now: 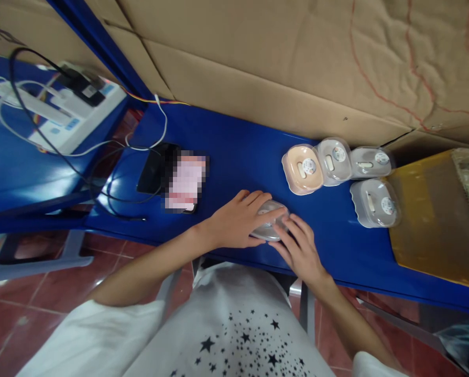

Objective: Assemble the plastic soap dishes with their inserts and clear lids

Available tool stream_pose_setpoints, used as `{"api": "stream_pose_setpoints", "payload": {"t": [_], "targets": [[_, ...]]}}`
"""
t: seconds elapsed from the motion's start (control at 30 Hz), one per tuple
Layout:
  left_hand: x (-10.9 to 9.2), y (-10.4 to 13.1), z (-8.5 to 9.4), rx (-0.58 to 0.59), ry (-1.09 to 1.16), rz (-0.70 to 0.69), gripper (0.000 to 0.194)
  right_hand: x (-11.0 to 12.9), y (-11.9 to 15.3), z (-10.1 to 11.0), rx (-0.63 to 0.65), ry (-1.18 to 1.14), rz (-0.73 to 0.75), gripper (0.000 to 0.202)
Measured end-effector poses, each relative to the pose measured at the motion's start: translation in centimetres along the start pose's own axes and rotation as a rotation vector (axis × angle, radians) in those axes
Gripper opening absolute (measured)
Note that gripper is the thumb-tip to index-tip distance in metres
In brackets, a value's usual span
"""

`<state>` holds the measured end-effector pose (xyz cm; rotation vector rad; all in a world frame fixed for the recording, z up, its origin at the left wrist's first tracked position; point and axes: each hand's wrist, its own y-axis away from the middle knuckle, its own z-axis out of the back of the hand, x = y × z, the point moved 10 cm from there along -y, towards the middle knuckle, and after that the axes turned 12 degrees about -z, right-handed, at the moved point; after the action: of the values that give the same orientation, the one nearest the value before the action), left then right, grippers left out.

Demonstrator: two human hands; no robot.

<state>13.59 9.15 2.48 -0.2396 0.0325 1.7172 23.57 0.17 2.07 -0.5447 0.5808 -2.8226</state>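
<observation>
A: Which colours mark the long, glossy blue table (234, 146)?

B: Upon it, one rounded peach plastic box (302, 178) and three rounded pale-grey plastic boxes (338, 170); at its near edge, a rounded translucent-grey plastic box (266, 232).

A: And around the table?

B: Behind, tan cardboard sheeting (258, 47), traced in wavy red; before, a white fabric shirt (234, 324), patterned in scattered black stars.

Spreads out as a glossy blue bench (242, 146). Bears, toward the left, a dark flat device (151, 173), a phone-like device (186, 183) with blurred-out screen just beside it, and a black cable (130, 218). Carries a clear-lidded container (270, 231) near the front edge, partly hidden, and, farther right, a peach container (294, 157), three grey containers (332, 170) and a cardboard box (418, 209).
</observation>
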Motion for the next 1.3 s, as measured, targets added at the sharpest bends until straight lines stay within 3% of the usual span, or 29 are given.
{"api": "stream_pose_setpoints", "payload": {"t": [0.2, 0.5, 0.7, 0.97, 1.07, 1.2, 1.3], "targets": [[0.3, -0.1, -0.4, 0.026, 0.003, -0.001, 0.085, -0.4, -0.3, -1.3, 0.118, -0.067, -0.032, 0.092], [0.4, -0.2, 0.1, 0.007, 0.006, 0.007, 0.079, -0.4, -0.1, -0.4, 0.085, -0.074, -0.05, 0.095], [0.8, -0.1, -0.2, -0.009, 0.02, 0.033, 0.091, -0.6, -0.4, -1.0, 0.108, -0.072, -0.069, 0.089], [1.4, 0.0, 0.3, -0.081, -0.003, 0.095, 0.08, -0.6, -0.8, -2.0, 0.122, -0.004, -0.092, 0.087], [3.9, 0.0, 0.7, -0.096, -0.047, 0.232, 0.078, -1.2, -0.8, -1.8, 0.106, -0.031, -0.143, 0.087], [9.8, -0.1, 2.1, -0.158, -0.111, 0.442, 0.078, -2.9, -1.3, -0.7, 0.06, -0.051, -0.262, 0.081], [12.5, -1.0, 4.0, -0.23, -0.181, 0.467, 0.076, -4.7, -3.0, 0.7, 0.005, 0.003, -0.318, 0.076]]}}
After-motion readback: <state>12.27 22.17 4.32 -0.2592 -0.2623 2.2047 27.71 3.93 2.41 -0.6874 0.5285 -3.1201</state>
